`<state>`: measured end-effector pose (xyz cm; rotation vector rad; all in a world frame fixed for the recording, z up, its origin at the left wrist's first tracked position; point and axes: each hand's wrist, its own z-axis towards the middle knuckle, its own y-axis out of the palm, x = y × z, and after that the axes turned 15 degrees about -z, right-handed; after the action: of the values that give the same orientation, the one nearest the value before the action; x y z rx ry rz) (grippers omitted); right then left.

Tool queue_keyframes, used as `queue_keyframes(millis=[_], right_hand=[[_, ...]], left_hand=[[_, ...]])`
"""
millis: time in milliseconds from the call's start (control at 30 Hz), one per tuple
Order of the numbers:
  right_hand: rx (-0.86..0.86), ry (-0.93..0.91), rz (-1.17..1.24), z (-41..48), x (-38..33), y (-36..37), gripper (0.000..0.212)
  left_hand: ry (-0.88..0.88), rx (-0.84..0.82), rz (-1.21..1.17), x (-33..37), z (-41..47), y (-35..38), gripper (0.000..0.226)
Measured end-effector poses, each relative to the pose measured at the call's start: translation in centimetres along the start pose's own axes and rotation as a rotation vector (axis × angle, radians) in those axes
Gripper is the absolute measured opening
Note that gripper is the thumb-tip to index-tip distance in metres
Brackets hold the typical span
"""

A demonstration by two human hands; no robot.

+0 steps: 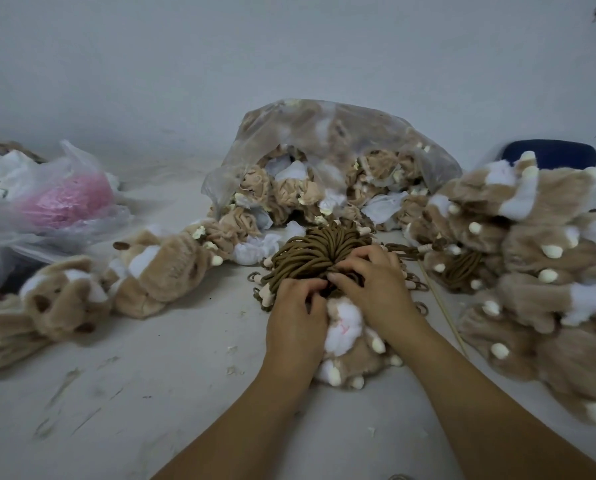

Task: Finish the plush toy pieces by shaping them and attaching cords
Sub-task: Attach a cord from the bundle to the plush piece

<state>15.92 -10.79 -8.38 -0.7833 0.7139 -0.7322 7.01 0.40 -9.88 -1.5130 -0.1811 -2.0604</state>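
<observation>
One plush piece [345, 329] in left hand [298, 317], right hand [376, 289] pinching cords [310, 247]

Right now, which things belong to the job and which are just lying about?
In use: plush piece, held by left hand; cord bundle, gripped by right hand; bag of unshaped pieces; plush pile at right.
Lying about: pink-filled bag; blue object.

No legible writing in view.
Nothing here carries text, a label, a brand or a number that can be read. The one mark close to lettering is a small pink squiggle on the white patch of the plush toy piece [344, 325], just below the bundle of brown cords [310, 252]; it is too blurred to read as a letter or sign.
</observation>
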Motion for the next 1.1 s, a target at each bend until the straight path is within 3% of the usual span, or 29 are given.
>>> queue_keyframes(millis=[200,367,467,567,667,800,933,1100], right_hand=[[-0.141,-0.048,0.200,-0.1,0.3,-0.2,0.029],[-0.118,-0.169,0.104,-0.5,0.1,-0.7,0.025],[-0.110,-0.216,0.057,-0.8,0.0,-0.9,0.023],[-0.095,-0.255,-0.019,-0.9,-0.4,-0.8,0.023],[-0.073,-0.264,-0.078,-1.1,-0.5,-0.6,0.025],[0.004,-0.186,-0.238,-1.2,-0.5,-0.5,0.026],[0.060,-0.041,-0.335,-1.3,0.2,-0.8,0.027],[0.017,-0.002,-0.269,-1.2,0.2,-0.6,0.026]], left_hand=[[0.028,-0.019,-0.023,-0.2,0.2,0.1,0.030],[-0.043,-0.009,-0.108,-0.1,0.4,0.0,0.020],[-0.147,0.065,-0.315,0.0,0.4,-0.2,0.007],[-0.245,0.129,-0.553,0.1,0.7,-0.8,0.008],[-0.285,0.147,-0.581,0.2,1.0,-0.9,0.003],[-0.208,0.167,-0.462,0.4,0.6,-0.6,0.007],[-0.005,0.161,-0.362,1.2,-0.2,-0.4,0.008],[0.075,0.267,-0.389,1.7,-0.6,-0.2,0.014]])
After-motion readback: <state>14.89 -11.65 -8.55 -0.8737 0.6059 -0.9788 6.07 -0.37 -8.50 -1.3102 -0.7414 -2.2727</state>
